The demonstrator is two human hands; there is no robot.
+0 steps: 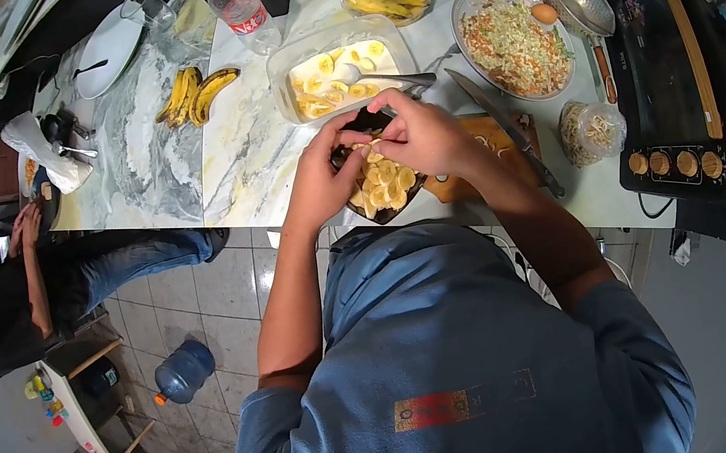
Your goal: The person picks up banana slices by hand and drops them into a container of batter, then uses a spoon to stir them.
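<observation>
just over banana slices (pixel 389 186), both hands (pixel 322 174) (pixel 432 134) half-curled

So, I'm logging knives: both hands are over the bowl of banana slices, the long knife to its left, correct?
No: the head view shows the long knife right of the bowl. The left hand and right hand are over it.

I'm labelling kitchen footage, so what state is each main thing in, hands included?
Left hand: fingers bent
Right hand: fingers bent
Banana slices: peeled, cut
Banana bunch: unpeeled, dark-spotted
Plastic tub: open, partly filled
Spoon: resting in the tub
Red-capped bottle: closed, upright
Knife: lying unheld
Vegetable mix: shredded, heaped
Egg: apparently uncracked
Oven: door looks shut
Water jug: capped, on its side
</observation>
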